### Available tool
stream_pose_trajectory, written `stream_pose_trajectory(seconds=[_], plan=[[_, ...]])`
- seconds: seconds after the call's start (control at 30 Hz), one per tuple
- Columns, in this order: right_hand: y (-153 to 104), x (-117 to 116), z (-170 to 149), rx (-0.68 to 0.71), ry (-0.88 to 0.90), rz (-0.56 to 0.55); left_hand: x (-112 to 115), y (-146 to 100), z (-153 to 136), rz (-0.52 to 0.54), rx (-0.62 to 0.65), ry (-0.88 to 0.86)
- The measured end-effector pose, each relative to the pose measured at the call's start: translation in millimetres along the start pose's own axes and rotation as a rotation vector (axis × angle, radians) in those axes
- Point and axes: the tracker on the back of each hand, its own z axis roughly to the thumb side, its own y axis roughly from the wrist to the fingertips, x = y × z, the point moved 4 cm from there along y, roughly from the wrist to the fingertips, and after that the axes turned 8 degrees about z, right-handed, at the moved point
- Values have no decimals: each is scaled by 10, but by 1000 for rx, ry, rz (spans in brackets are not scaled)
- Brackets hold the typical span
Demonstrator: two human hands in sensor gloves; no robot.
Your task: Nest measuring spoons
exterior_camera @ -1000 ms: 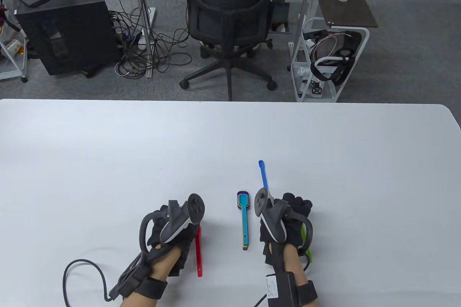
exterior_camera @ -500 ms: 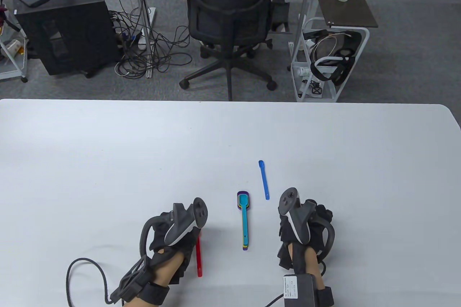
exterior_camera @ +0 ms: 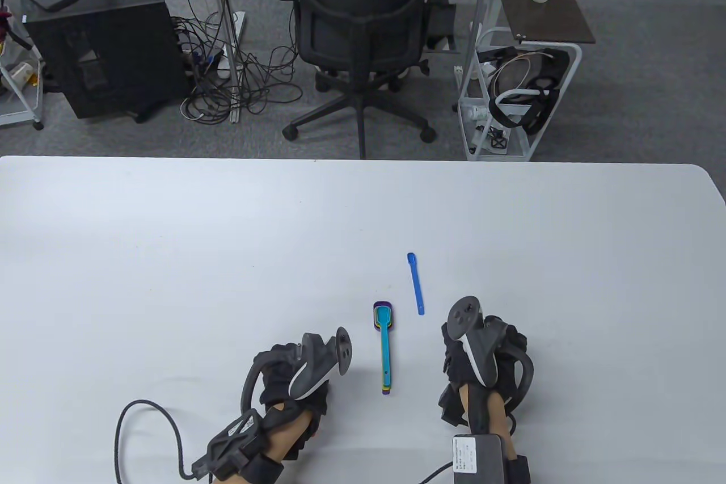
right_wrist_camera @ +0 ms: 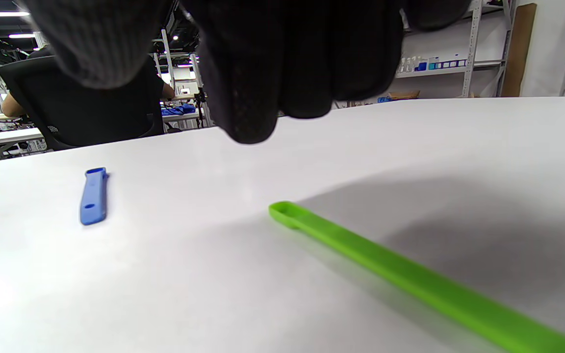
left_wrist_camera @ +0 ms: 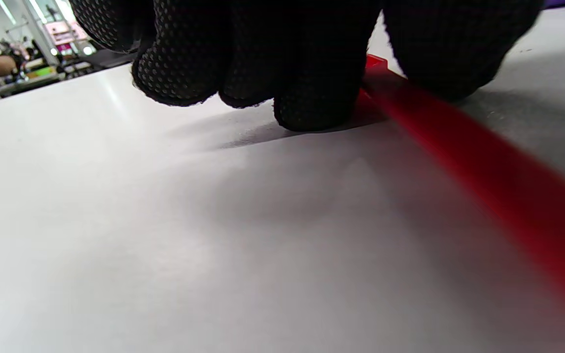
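Nesting measuring spoons, with the stack [exterior_camera: 385,349] lying on the table [exterior_camera: 170,251] as the landmark: teal spoon on top, bowls at the far end, long axis running toward the near edge. Working just left of the stack with the left hand [exterior_camera: 295,376], fingers [left_wrist_camera: 307,93] curled down onto the table and pinching or pressing the near-bowl end of the red spoon [left_wrist_camera: 483,171], apparently gripping it, though the wrist view being blurred and the table view hiding the spoon under the glove, not certain whether lifting or only pinning. Red handle trailing back from the fingertips toward the wrist, roughly parallel to the stack. Hovering right of the stack with the right hand [exterior_camera: 482,353], fingers [right_wrist_camera: 243,98] hanging loosely curled above the table and holding nothing. Lying directly beneath those fingers, the green spoon [right_wrist_camera: 410,279], bowl pointing away, handle running back under the palm, again roughly parallel to the stack. Resting beyond and slightly right of the stack's bowls, the blue spoon [exterior_camera: 416,283], untouched, closer to the right hand than to the left. Judging the next move as turning on the red spoon: sitting nearest the stack on its left, already aligned lengthwise, needing only carrying sideways and lowering bowl over bowl.
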Motion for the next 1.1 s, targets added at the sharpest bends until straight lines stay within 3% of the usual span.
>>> stream_pose_trajectory(seconds=[0.23,0.33,0.67,0.93,1.1], plan=[[15,-8,-7,5,16,6,-4,-2,83,39,18,17],[27,-7,-14,8,35,14,-29,44,106,-4,10,-29],[52,-46,-43,13,64,60,-646,229,588,46,23,-163],[66,-42,-22,44,90,75,-597,492,949,-27,-18,-170],[102,-36,-16,51,103,85,-559,529,1136,-8,-17,-101]])
